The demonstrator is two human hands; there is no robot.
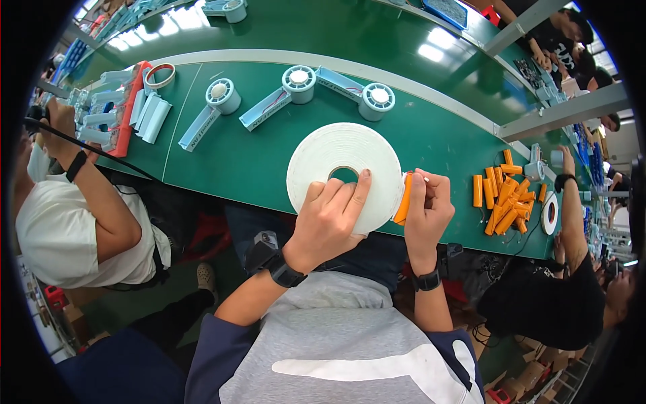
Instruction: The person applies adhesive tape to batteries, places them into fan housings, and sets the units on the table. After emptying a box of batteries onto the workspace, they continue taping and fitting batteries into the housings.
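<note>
My left hand (330,210) grips a large roll of white tape (315,149), its fingers lying over the face near the centre hole. At the roll's right edge my right hand (429,209) is closed, thumb and fingers pinched around an orange cylindrical battery (404,200). The battery is up against the tape's rim, and the fingers partly cover it. Beyond the roll lie three light blue fan parts: a left one (212,111), a middle one (286,96) and a right one (363,94). Each has a round fan head and a long open handle.
Several orange batteries (505,202) are heaped on the green table (262,172) to the right, beside a smaller white tape roll (550,214). A red rack (128,114) with light blue parts and a tape ring (160,76) sit left. Co-workers flank me on both sides.
</note>
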